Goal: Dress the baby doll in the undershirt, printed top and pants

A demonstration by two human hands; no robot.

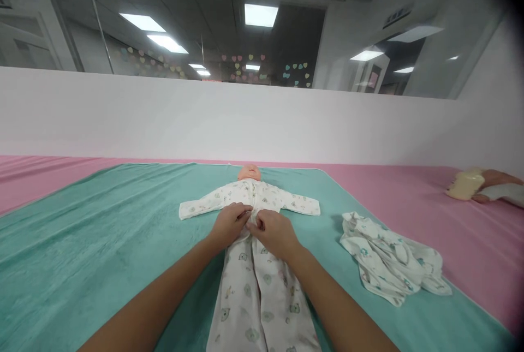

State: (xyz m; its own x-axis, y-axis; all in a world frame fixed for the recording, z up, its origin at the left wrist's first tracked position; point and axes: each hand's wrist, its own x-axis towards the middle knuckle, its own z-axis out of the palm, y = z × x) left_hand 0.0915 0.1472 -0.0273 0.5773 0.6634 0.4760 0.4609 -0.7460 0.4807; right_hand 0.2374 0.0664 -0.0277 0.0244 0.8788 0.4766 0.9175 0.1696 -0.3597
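A training baby doll [249, 172] lies on its back on a teal towel [82, 264], with only its head showing above the collar. It wears a white footed sleepsuit [249, 292] with a small bear print, and the sleeves are spread out to both sides. My left hand [230, 225] and my right hand [272, 234] meet at the chest opening, with fingers pinching the sleepsuit's front edges. The doll's body is hidden under the cloth and my hands.
A crumpled printed white garment [388, 256] lies on the towel to the right. Pink bedding [409, 183] runs beyond the towel. Another doll part with a cream item [466, 184] lies far right. A white wall [245, 123] stands behind, with glass above.
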